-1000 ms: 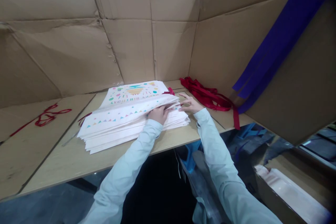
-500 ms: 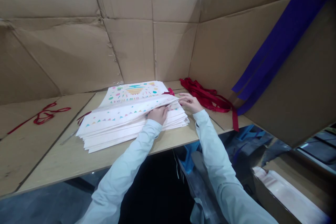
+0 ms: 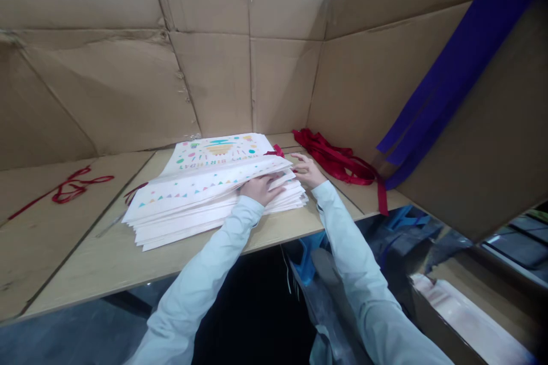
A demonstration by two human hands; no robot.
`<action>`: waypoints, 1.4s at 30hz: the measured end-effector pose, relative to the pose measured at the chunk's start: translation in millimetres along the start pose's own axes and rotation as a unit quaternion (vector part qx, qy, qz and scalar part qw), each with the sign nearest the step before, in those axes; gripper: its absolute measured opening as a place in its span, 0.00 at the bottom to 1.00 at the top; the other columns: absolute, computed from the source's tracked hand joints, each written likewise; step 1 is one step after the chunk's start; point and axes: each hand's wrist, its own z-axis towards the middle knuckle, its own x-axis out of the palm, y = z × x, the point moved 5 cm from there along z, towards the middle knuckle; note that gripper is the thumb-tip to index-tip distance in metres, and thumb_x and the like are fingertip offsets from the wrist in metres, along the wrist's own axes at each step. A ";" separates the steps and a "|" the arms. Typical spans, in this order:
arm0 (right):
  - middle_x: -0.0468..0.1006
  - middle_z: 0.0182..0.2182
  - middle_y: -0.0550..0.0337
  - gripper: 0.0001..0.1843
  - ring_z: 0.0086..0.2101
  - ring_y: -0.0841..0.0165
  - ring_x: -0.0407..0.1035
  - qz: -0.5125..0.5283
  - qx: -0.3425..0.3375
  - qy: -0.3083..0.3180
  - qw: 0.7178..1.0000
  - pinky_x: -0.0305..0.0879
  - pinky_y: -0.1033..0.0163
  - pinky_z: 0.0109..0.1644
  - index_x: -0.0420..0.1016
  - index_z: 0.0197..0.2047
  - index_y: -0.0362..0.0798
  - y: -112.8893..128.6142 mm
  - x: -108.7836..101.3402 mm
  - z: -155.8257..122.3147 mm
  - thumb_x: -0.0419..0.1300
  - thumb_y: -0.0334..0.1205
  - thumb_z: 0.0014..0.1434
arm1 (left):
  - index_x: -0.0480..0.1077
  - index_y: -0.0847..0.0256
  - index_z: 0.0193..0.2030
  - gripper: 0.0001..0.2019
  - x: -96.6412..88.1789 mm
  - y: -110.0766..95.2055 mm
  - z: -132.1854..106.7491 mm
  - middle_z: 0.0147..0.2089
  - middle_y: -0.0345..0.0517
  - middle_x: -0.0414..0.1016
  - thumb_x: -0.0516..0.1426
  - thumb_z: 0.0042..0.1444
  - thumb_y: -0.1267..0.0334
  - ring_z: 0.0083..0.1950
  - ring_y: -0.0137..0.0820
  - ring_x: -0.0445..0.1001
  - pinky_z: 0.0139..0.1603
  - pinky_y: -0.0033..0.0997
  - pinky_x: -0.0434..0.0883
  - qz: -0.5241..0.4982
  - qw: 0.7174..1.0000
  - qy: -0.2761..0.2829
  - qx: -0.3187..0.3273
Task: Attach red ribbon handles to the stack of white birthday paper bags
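A stack of flat white printed paper pieces lies on the table, with coloured pennants and "HAPPY BIRTHDAY" lettering on its top piece. The top piece's near flap is lifted along its right side. My left hand reaches under that flap, thumb and fingers apart, with some fingertips hidden. At the flap's right corner is my right hand, its fingers bent together; what they grip is too small to tell. A red ribbon shows at the right edge of the top piece, close to the right fingertips.
More red ribbon lies heaped at the back right, one end hanging over the table edge. A looped thin red ribbon lies on the left. Cardboard walls enclose the table. Blue-purple strips hang at right, above an open carton.
My left fingers have shifted slightly right and spread under the flap. My right hand has moved a little left and down at the corner. The stack stays put.
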 end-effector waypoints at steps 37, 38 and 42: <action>0.53 0.61 0.53 0.25 0.61 0.55 0.43 0.105 0.083 0.151 0.979 0.50 0.55 0.60 0.78 0.38 0.50 -1.0 12.1 -13.0 0.69 0.49 0.34 | 0.72 0.64 0.35 0.15 -2.5 -38.3 -9.7 0.34 0.53 0.73 0.44 0.59 0.70 0.38 0.35 0.72 0.31 0.30 0.65 0.203 0.975 -0.003 0.091; 0.53 0.61 0.52 0.24 0.61 0.54 0.44 0.104 0.085 0.150 0.980 0.50 0.55 0.60 0.79 0.37 0.48 -1.3 11.9 -12.5 0.69 0.49 0.34 | 0.71 0.65 0.35 0.14 -0.8 -39.0 -13.9 0.35 0.53 0.73 0.44 0.59 0.71 0.37 0.36 0.73 0.30 0.30 0.65 0.203 0.978 0.020 0.041; 0.54 0.60 0.49 0.24 0.60 0.53 0.46 0.111 0.092 0.141 0.979 0.49 0.54 0.60 0.79 0.34 0.46 -5.1 11.1 -10.7 0.70 0.49 0.33 | 0.67 0.67 0.46 0.14 2.2 -43.3 -30.0 0.35 0.54 0.73 0.45 0.57 0.70 0.35 0.37 0.74 0.31 0.32 0.68 0.178 0.975 0.057 -0.118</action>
